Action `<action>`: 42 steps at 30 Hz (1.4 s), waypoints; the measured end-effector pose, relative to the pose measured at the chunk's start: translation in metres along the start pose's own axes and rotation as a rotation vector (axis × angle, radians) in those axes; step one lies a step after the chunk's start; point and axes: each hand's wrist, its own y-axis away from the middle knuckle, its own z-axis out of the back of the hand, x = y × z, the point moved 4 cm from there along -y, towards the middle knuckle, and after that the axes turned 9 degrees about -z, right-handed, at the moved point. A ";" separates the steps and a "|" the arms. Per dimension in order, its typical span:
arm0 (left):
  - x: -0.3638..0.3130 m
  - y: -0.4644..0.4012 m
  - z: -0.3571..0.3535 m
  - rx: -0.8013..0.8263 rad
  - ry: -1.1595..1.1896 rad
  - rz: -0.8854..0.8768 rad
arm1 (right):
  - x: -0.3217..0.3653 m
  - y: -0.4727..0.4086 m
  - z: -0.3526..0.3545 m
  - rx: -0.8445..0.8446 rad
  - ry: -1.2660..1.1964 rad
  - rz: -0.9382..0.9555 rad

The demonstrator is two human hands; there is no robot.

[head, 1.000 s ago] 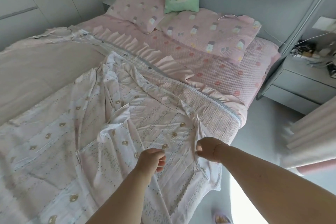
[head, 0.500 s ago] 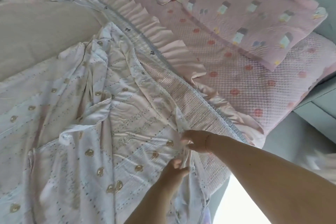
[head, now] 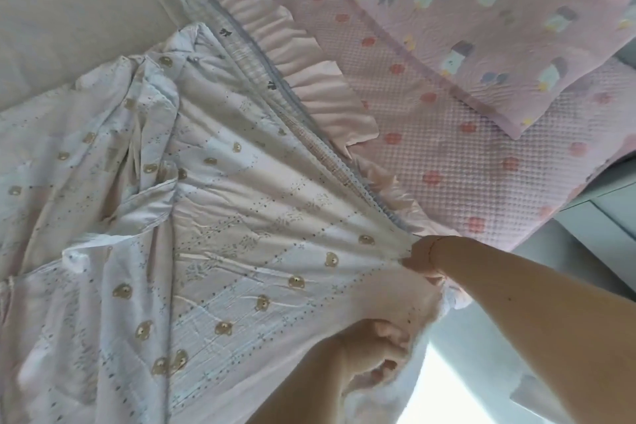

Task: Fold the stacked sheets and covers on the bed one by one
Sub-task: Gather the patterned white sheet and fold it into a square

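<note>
Bedding covers the whole bed (head: 464,162). Across its left and middle a thin, bear-printed sheet (head: 213,224) is spread, limp and creased, judged light and best taken at corners. Its near-right edge is pinched by the left hand (head: 373,351) and right hand (head: 421,256), close together; its folds fan away leftward.
</note>
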 end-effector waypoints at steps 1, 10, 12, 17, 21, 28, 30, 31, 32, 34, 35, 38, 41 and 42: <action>0.000 0.001 0.004 -0.007 0.035 -0.003 | -0.005 -0.003 -0.002 -0.015 -0.013 -0.030; 0.035 0.049 0.076 -0.537 0.234 -0.022 | 0.072 0.012 0.011 -0.260 -0.001 0.176; 0.058 0.071 0.098 -0.679 0.263 -0.003 | 0.107 0.017 0.015 -0.255 -0.078 0.265; 0.115 0.134 0.155 -0.972 0.292 0.045 | 0.187 0.035 0.028 -0.247 -0.235 0.350; 0.156 0.195 0.194 -1.140 0.340 0.060 | 0.258 0.049 0.038 -0.246 -0.408 0.402; 0.222 0.277 0.236 -1.379 0.329 0.132 | 0.382 0.062 0.062 -0.283 -0.532 0.466; 0.240 0.292 0.248 -1.384 0.306 0.212 | 0.411 0.067 0.060 -0.271 -0.539 0.489; 0.249 0.296 0.255 -1.370 0.284 0.256 | 0.423 0.070 0.058 -0.264 -0.547 0.500; 0.256 0.298 0.262 -1.352 0.278 0.279 | 0.432 0.073 0.056 -0.255 -0.568 0.515; 0.266 0.297 0.277 -1.334 0.332 0.260 | 0.443 0.076 0.051 -0.217 -0.657 0.529; 0.269 0.297 0.284 -1.319 0.361 0.233 | 0.446 0.077 0.048 -0.195 -0.714 0.527; 0.277 0.290 0.301 -1.256 0.500 0.100 | 0.449 0.077 0.043 -0.163 -0.846 0.499; 0.272 0.287 0.301 -1.178 0.509 0.001 | 0.448 0.079 0.042 -0.136 -0.950 0.464; 0.268 0.288 0.299 -1.180 0.451 -0.018 | 0.448 0.080 0.043 -0.130 -0.979 0.453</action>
